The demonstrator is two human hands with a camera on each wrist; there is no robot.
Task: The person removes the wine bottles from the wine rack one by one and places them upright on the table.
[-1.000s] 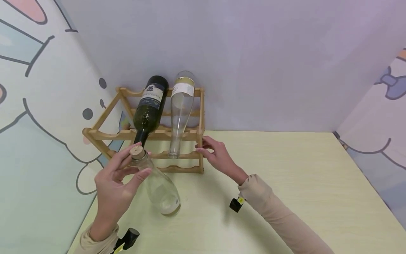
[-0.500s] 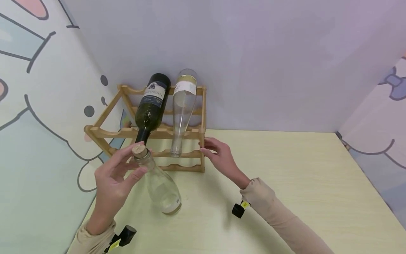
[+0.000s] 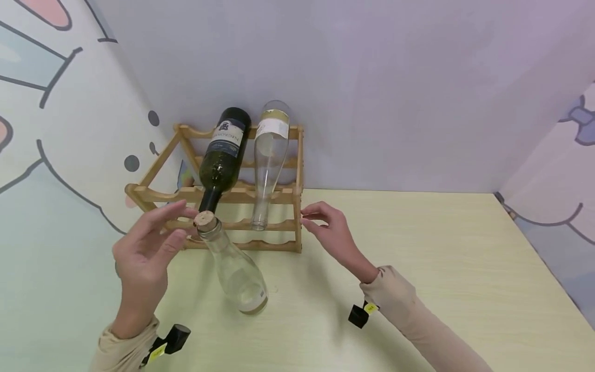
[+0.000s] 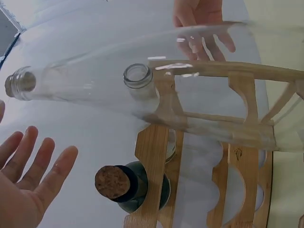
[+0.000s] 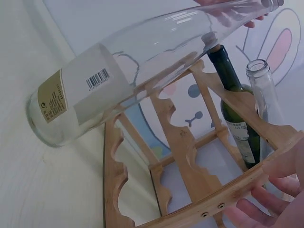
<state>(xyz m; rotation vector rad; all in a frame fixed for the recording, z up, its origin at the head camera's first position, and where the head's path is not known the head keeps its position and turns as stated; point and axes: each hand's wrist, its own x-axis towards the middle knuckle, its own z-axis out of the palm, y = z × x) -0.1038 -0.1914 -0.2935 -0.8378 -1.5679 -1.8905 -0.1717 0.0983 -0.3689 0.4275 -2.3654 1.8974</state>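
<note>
A clear glass bottle (image 3: 241,281) with a cork (image 3: 204,220) stands upright on the table in front of the wooden wine rack (image 3: 153,195). My left hand (image 3: 141,261) is just left of its neck, fingers spread; the left wrist view shows a gap between this hand (image 4: 26,187) and the bottle (image 4: 95,80). Beside the rack's right side is my right hand (image 3: 333,235), its fingers loosely bent and holding nothing. In the right wrist view, its fingertips (image 5: 256,209) lie close to the side rail; whether they touch cannot be told.
On the rack's upper tier lie a dark green corked wine bottle (image 3: 218,168) and an uncorked clear bottle (image 3: 269,155), necks toward me. A grey wall (image 3: 372,93) rises behind, and a cartoon-printed wall (image 3: 60,217) borders the left. The pale table (image 3: 418,248) extends right.
My left hand has let go of the corked bottle's neck and drawn back left. The right hand has eased rightward off the rack's front post. The bottles and rack stay put.
</note>
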